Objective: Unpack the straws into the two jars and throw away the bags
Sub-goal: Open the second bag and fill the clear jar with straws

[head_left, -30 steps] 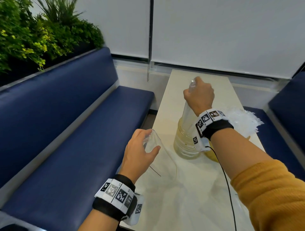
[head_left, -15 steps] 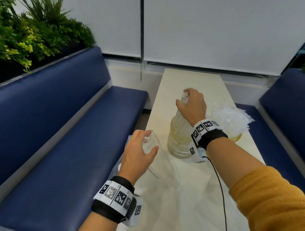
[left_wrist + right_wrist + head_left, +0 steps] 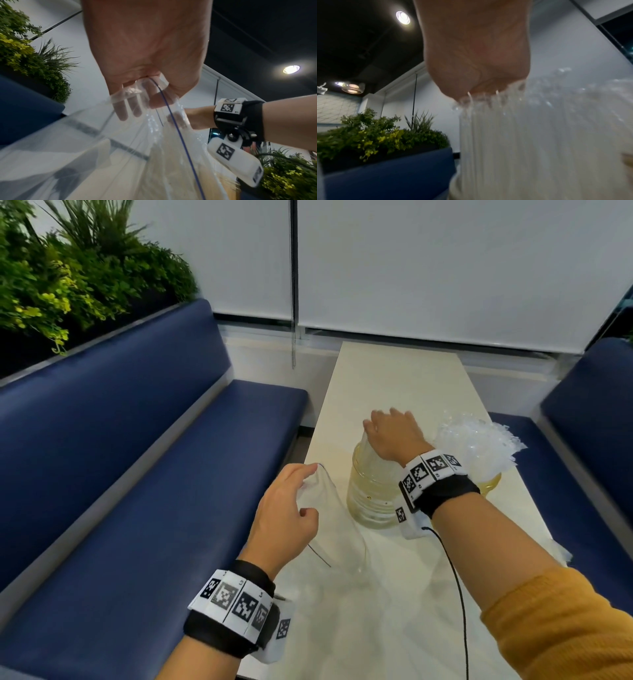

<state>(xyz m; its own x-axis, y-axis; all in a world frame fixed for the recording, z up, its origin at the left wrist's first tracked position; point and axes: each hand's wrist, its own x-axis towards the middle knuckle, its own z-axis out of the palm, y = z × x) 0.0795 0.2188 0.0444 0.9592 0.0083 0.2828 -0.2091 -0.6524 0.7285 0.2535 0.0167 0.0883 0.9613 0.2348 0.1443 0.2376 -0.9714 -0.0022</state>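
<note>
A clear zip bag (image 3: 342, 542) with a blue seal line hangs limp at the table's left edge. My left hand (image 3: 291, 508) pinches its mouth, and some fingers (image 3: 130, 108) show through the plastic (image 3: 120, 155). A glass jar (image 3: 370, 501) stands mid-table with a bundle of clear straws (image 3: 373, 463) upright in it. My right hand (image 3: 394, 433) sits on top of that bundle, fingers curled over its far side, the straw tops (image 3: 522, 135) against the palm (image 3: 479, 67). A second jar (image 3: 493, 482), behind my right wrist, holds a tuft of clear straws (image 3: 476, 440).
The narrow cream table (image 3: 394, 378) runs away from me between two blue benches, left (image 3: 171, 474) and right (image 3: 589, 440). Plants (image 3: 68, 285) stand behind the left bench. A black cable (image 3: 459, 594) trails from my right wrist. Something white (image 3: 561, 556) pokes past the table's right edge.
My right hand has come down with the straw bundle, which now sits lower in the jar. The left hand has kept hold of the bag in much the same place.
</note>
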